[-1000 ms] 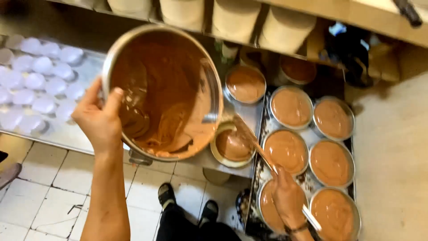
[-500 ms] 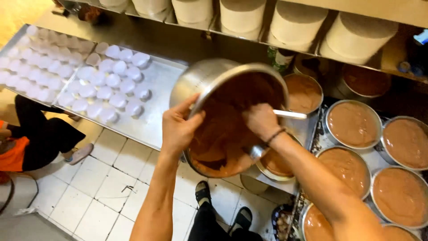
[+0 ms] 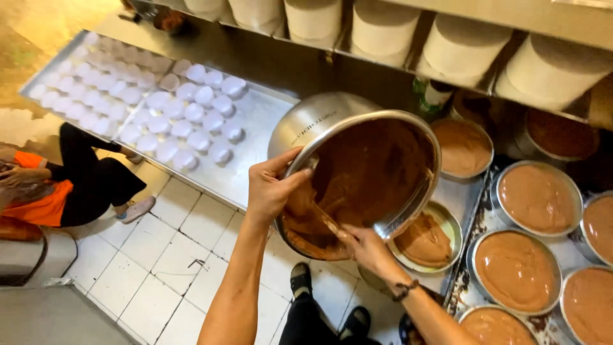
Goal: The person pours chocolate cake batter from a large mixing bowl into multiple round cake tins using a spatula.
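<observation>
Left hand [image 3: 271, 190] clamped on tilted steel bowl [image 3: 332, 128] rim, right hand [image 3: 365, 248] below, gripping a spatula [image 3: 322, 218].

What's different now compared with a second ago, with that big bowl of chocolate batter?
The right hand, which was over the filled pans a second ago, has come into the steel bowl and now scrapes batter with a spatula near the lower rim. The bowl sits over the half-filled round pan. The left hand kept its grip on the bowl's rim, and the filled pans stayed put.
</observation>
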